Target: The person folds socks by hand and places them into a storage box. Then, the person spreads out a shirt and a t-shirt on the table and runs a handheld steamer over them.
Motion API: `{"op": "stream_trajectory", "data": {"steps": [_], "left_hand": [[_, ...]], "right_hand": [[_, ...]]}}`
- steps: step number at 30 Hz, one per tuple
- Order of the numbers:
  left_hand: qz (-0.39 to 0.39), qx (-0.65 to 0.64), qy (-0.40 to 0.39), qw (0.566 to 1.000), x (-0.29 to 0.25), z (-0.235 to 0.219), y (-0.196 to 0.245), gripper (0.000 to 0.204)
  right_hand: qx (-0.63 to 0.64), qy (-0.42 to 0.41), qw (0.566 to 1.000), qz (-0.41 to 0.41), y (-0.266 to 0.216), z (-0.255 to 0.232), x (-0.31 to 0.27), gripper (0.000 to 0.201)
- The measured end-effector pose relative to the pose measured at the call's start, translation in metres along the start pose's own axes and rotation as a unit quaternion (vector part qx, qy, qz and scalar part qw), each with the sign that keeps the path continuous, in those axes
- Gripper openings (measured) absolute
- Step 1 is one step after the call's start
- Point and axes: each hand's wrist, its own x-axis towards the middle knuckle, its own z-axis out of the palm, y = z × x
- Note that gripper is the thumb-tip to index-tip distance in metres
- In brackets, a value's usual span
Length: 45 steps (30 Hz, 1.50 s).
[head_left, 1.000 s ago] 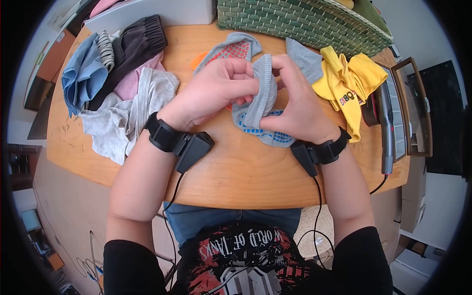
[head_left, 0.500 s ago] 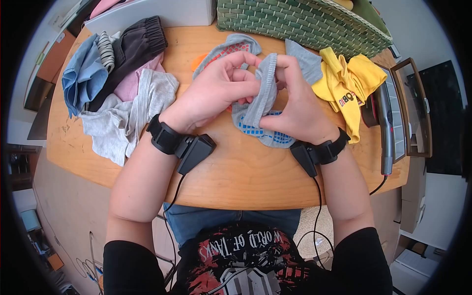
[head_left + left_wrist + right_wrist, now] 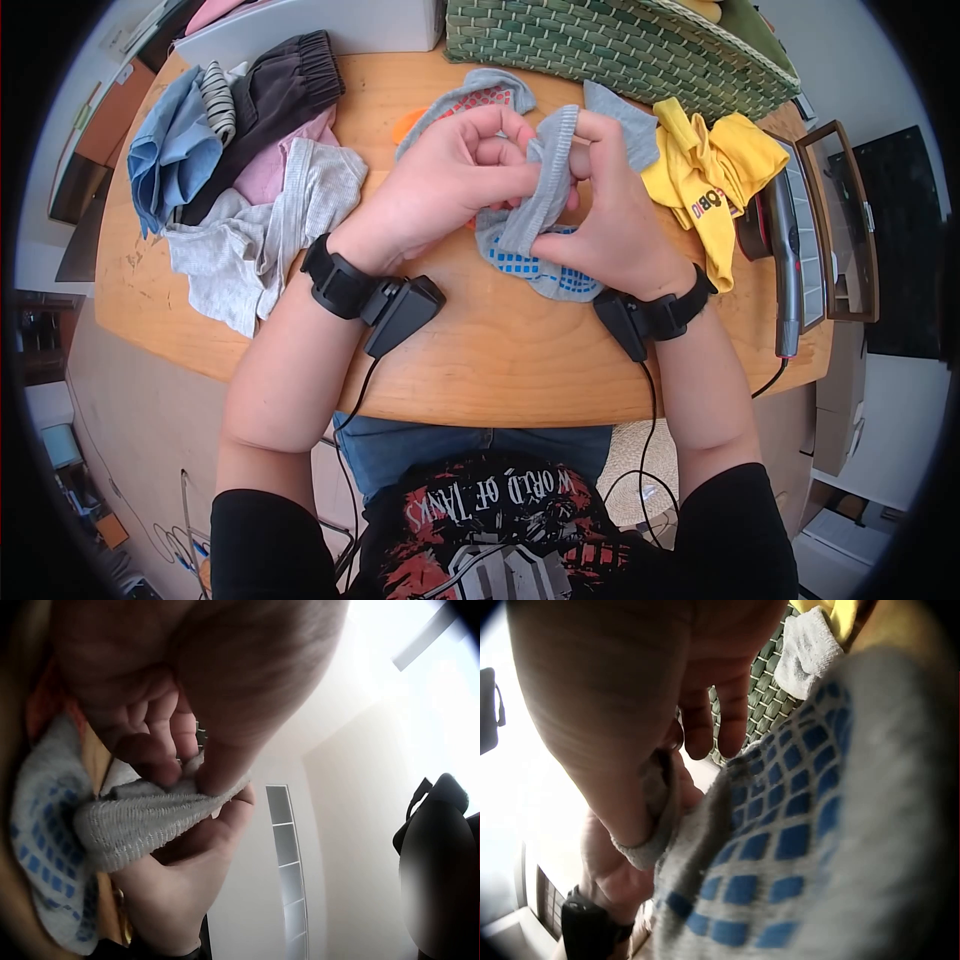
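A grey sock (image 3: pixel 548 190) with a ribbed cuff and blue grip squares is stretched between both hands above the table. My left hand (image 3: pixel 445 185) pinches one side of the cuff (image 3: pixel 150 825) between thumb and fingers. From the opposite side my right hand (image 3: pixel 625 225) holds the cuff, its thumb low on the rim and its fingers near the top. The sole with the blue squares (image 3: pixel 791 795) hangs below the hands, close over the wood. Behind my left hand lies another grey sock (image 3: pixel 485 90) with red grip dots, partly covered by that hand.
A heap of folded clothes (image 3: pixel 265 200) lies on the left of the table (image 3: pixel 480 370). Further right are a grey cloth piece (image 3: pixel 622 120), a yellow garment (image 3: pixel 710 170) and a dark corded appliance (image 3: pixel 787 270). A green woven basket (image 3: pixel 610 45) and white box (image 3: pixel 330 28) stand behind.
Both hands and the sock's cuff have shifted slightly to the right, and the cuff leans a little more. The grip on it looks the same; the other clothes stay in place.
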Motion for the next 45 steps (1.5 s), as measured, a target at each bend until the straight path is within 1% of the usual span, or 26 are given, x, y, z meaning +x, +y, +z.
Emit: {"op": "stream_trajectory", "data": {"steps": [4, 6, 7, 9, 10, 12, 16, 18, 22, 27, 31, 33, 34, 36, 37, 40, 42, 45], "left_hand": [[-0.010, -0.014, -0.007, 1.000, -0.003, 0.000, 0.005, 0.020], [-0.014, -0.008, -0.001, 1.000, -0.003, -0.001, 0.004, 0.020], [-0.014, -0.008, -0.001, 1.000, -0.002, 0.000, 0.003, 0.020], [-0.017, 0.036, 0.015, 0.999, -0.001, 0.001, -0.001, 0.020], [-0.017, 0.037, 0.015, 0.999, 0.000, 0.002, -0.003, 0.020], [-0.019, -0.010, 0.012, 1.000, 0.001, 0.005, -0.004, 0.019], [-0.036, -0.004, 0.012, 0.999, 0.000, 0.006, 0.001, 0.021], [0.013, -0.015, 0.021, 1.000, 0.002, 0.004, -0.006, 0.024], [0.006, -0.031, 0.033, 0.999, 0.002, 0.009, -0.005, 0.024], [-0.013, -0.060, 0.035, 0.998, 0.002, 0.008, 0.000, 0.022], [-0.009, -0.074, 0.027, 0.997, 0.003, 0.003, -0.003, 0.021], [0.024, -0.099, 0.039, 0.994, 0.006, 0.002, -0.006, 0.020], [0.025, -0.099, 0.040, 0.994, 0.006, 0.001, -0.006, 0.020], [0.058, -0.106, 0.046, 0.992, 0.006, 0.000, -0.007, 0.020], [0.059, -0.106, 0.046, 0.992, 0.006, 0.000, -0.007, 0.020], [0.080, -0.134, 0.066, 0.986, 0.006, 0.003, -0.006, 0.021], [0.085, -0.146, 0.075, 0.983, 0.005, 0.007, -0.002, 0.023], [0.093, -0.137, 0.075, 0.983, 0.005, 0.007, -0.003, 0.023]], "right_hand": [[-0.007, -0.005, 1.000, 0.017, -0.002, -0.002, 0.000, 0.084], [-0.055, -0.024, 0.997, 0.057, -0.004, -0.005, 0.000, 0.084], [-0.055, -0.024, 0.997, 0.056, -0.002, -0.003, -0.001, 0.084], [0.010, -0.002, 1.000, 0.027, 0.002, 0.000, -0.001, 0.081], [0.009, 0.000, 1.000, 0.026, 0.002, -0.001, -0.001, 0.081], [-0.052, -0.013, 0.999, -0.007, 0.001, -0.007, 0.001, 0.075], [-0.061, -0.021, 0.998, -0.005, -0.002, -0.011, 0.003, 0.074], [-0.066, -0.016, 0.998, -0.005, -0.002, -0.011, 0.003, 0.072], [-0.068, -0.025, 0.997, 0.007, -0.004, -0.014, 0.003, 0.070], [-0.090, 0.014, 0.995, -0.038, -0.003, -0.010, 0.003, 0.069], [-0.080, 0.019, 0.996, -0.033, -0.001, -0.011, 0.003, 0.070], [-0.061, 0.037, 0.997, -0.030, -0.001, -0.011, 0.002, 0.069], [-0.060, 0.036, 0.997, -0.032, 0.000, -0.011, 0.002, 0.069], [-0.080, 0.041, 0.993, -0.077, 0.002, -0.012, 0.004, 0.070], [-0.080, 0.040, 0.993, -0.078, 0.003, -0.011, 0.004, 0.070], [-0.094, 0.057, 0.991, -0.079, 0.005, -0.009, 0.004, 0.071], [-0.068, 0.058, 0.995, -0.054, 0.007, -0.007, 0.003, 0.070], [-0.064, 0.061, 0.995, -0.051, 0.009, -0.006, 0.001, 0.072]]}}
